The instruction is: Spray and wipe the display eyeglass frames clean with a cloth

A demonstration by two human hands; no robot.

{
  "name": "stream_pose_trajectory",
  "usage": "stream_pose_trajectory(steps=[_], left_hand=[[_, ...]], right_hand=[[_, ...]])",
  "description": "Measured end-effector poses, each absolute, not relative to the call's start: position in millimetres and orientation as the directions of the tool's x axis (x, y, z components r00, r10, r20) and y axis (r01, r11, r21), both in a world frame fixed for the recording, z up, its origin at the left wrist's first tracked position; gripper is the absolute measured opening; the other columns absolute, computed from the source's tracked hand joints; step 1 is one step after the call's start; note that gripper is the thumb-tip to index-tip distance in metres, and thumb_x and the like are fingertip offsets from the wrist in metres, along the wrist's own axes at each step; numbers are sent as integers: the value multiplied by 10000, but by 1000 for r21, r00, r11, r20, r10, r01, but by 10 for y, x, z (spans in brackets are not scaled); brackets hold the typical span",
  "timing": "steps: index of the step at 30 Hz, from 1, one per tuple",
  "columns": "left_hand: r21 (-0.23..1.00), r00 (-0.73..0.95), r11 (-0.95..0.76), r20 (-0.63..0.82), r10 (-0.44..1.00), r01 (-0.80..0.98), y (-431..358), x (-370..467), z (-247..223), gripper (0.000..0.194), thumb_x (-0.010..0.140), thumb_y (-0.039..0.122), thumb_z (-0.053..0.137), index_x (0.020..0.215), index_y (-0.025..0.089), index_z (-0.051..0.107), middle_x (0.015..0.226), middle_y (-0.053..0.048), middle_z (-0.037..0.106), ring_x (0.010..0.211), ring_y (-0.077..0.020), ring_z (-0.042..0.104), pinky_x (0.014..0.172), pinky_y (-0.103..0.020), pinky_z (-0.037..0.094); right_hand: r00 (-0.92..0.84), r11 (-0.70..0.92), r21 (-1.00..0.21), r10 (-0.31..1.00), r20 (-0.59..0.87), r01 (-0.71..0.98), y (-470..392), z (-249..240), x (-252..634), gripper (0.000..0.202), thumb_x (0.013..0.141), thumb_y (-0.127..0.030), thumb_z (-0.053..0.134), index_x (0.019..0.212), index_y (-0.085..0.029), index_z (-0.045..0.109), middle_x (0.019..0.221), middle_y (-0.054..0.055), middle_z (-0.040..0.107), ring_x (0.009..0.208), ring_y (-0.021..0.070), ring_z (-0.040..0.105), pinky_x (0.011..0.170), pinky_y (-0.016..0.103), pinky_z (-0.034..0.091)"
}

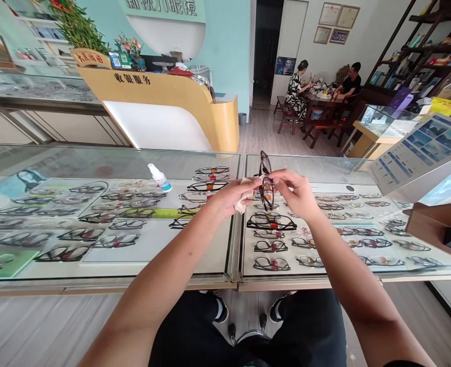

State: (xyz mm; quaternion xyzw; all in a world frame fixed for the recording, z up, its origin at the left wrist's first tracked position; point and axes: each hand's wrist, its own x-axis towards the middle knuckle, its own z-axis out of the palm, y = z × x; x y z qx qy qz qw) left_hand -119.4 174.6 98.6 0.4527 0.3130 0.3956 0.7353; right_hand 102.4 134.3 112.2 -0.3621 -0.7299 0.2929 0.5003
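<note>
Above the glass counter, a pair of dark-framed eyeglasses (266, 191) is held upright on its side between my hands. My left hand (237, 194) is closed around a crumpled light cloth (243, 202), its fingertips meeting the frame at the middle. From the other side, my right hand (293, 189) pinches the eyeglasses near the bridge. A white spray bottle (159, 178) with a blue label stands on the glass top, left of my left hand and apart from it. Parts of the frame are hidden behind my fingers.
Under the glass of the display case (236, 244) lie rows of eyeglasses. A tilted sign box (420, 153) and a brown box (435, 229) stand at the right. Beyond are a cash desk (152, 92) and two people at a table (321, 97).
</note>
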Motion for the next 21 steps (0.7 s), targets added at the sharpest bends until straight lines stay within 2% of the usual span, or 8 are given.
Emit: stream_pose_trajectory(steps=[2,5,10,14,17,21], left_hand=[[937,426,190,-50,903,-293,1739,-1184,983,495,631,472,1130,815,188,770,716,26,516,581,-56,317,477,-219,209],[960,355,93,7,935,-265,1733,-1173,986,527,605,529,1125,814,213,760,718,25,532,592,-73,351,497,-245,234],[984,355,38,28,934,-177,1741,-1180,963,577,608,642,1095,876,234,788,647,63,455,552,-77,312,522,-267,249],[993,319,15,25,947,-120,1734,-1173,961,677,573,714,1077,954,217,820,682,47,557,563,-81,350,545,-270,278],[992,299,25,14,954,-126,1732,-1160,973,734,526,723,1086,974,199,833,750,20,646,602,-94,436,565,-267,325],[990,302,19,25,953,-141,1727,-1167,988,700,554,677,1088,997,195,841,790,3,689,641,-111,501,578,-265,352]], right_hand=[[-182,515,-848,852,490,124,1356,1112,987,269,1057,-553,747,1098,-294,686,939,15,747,776,194,679,754,365,541],[-109,375,-925,919,379,-55,1399,1076,952,437,949,-646,856,1064,-306,607,835,-23,698,729,182,641,688,327,499],[-199,141,-974,964,176,-176,1460,1048,960,487,828,-683,904,931,-257,692,885,13,725,853,187,668,772,309,531],[-233,60,-963,965,124,-264,1473,1048,965,478,741,-608,985,885,-253,701,966,16,739,865,180,674,803,311,555],[-278,20,-951,954,111,-310,1480,1036,965,487,722,-586,1036,875,-250,717,950,12,739,860,180,693,822,317,580],[-302,21,-941,944,130,-337,1492,1017,980,500,726,-611,1065,891,-247,764,929,10,744,857,176,707,834,314,600]])
